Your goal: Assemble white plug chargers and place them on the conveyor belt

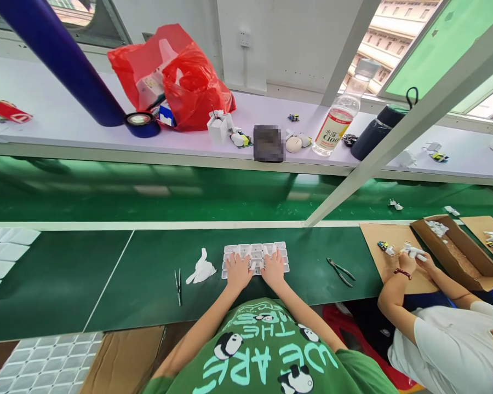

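Note:
A block of small white plastic cases (279, 246), set close together in rows, lies on the green bench in front of me. My left hand (239, 272) rests on its left half, fingers spread apart. On the right half lies my right hand (273, 269), its fingers also stretched out. Both thumbs point inward over the middle cases, and white coverings seem to be on some fingertips. Left of the block are a crumpled white cloth or glove (202, 268) and a pair of tweezers (178, 287). Pliers (340, 272) with green handles lie to the right.
A co-worker's hands (411, 260) hold white parts over cardboard at the right, beside a cardboard box (456, 251). White trays (6, 254) sit at far left. The shelf (246, 112) carries a red bag (181, 82), bottle (337, 120) and flask (376, 131). A slanted post (373, 158) crosses ahead.

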Motion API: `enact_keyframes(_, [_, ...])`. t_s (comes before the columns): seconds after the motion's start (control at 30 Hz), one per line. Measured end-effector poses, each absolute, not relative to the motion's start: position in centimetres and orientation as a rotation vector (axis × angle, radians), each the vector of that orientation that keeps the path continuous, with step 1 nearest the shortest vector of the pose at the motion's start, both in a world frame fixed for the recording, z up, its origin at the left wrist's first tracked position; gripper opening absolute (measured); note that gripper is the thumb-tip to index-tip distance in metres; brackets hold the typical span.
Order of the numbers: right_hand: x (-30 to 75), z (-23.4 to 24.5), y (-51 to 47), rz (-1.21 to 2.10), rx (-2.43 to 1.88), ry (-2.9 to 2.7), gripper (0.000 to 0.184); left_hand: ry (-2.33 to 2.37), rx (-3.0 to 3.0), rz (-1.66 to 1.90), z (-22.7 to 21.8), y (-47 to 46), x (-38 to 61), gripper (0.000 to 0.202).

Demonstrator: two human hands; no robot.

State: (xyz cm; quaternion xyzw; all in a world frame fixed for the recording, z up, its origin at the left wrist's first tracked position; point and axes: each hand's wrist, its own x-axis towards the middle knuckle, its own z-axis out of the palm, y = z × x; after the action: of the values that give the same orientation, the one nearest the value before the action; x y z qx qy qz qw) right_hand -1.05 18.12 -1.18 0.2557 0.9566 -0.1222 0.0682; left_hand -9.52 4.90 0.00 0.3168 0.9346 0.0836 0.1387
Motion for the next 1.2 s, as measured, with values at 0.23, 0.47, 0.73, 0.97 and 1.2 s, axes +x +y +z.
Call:
enact_keyframes(0.23, [-0.8,3.2,18.9,-0.388,0.918,2.713,0.061,2.657,0.713,0.206,1.6,4.2,-9.0,0.058])
enact_keyframes(0.47, [-0.8,4.8,19.6,-0.364,0.912,2.572,0.063,2.59,0.663,0.211,2.5,4.5,-10.4,0.071])
enact_keyframes(0.73, [-1.3,4.5,19.9,-0.396,0.944,2.472,0.065,2.532,0.659,0.224,2.7,4.9,-11.4,0.077])
enact_keyframes(0.97, [-1.2,3.7,19.9,-0.353,0.954,2.489,0.065,2.547,0.604,0.205,2.7,4.8,-10.5,0.073])
enact_keyframes(1.2, [-1.1,3.5,19.9,-0.302,0.932,2.54,0.059,2.486,0.57,0.243,1.8,4.9,-10.5,0.076])
